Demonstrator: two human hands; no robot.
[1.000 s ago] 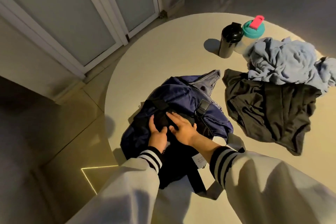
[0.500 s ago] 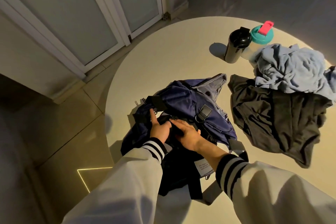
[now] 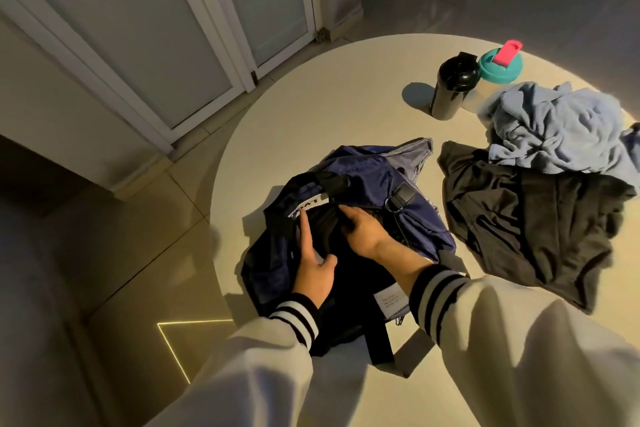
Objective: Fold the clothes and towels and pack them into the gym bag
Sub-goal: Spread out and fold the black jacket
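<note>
A navy gym bag [image 3: 374, 184] with black straps lies at the near left of the round table [image 3: 311, 107]. Its top gapes open, showing a dark inside and a white label. My left hand [image 3: 313, 260] lies at the left rim of the opening, index finger straight against the label. My right hand [image 3: 360, 229] reaches into the opening, fingers curled round the dark fabric there. To the right a black garment [image 3: 530, 222] lies crumpled on the table. A light blue towel [image 3: 561, 128] is heaped on its far edge.
A black shaker bottle [image 3: 450, 90] and a teal-lidded bottle with a pink cap [image 3: 500, 62] stand at the table's far side. White doors and tiled floor lie to the left, beyond the table edge.
The bag's top has been pulled wider open, baring the white label. My left hand slid to the left rim and my right hand went deeper into the opening.
</note>
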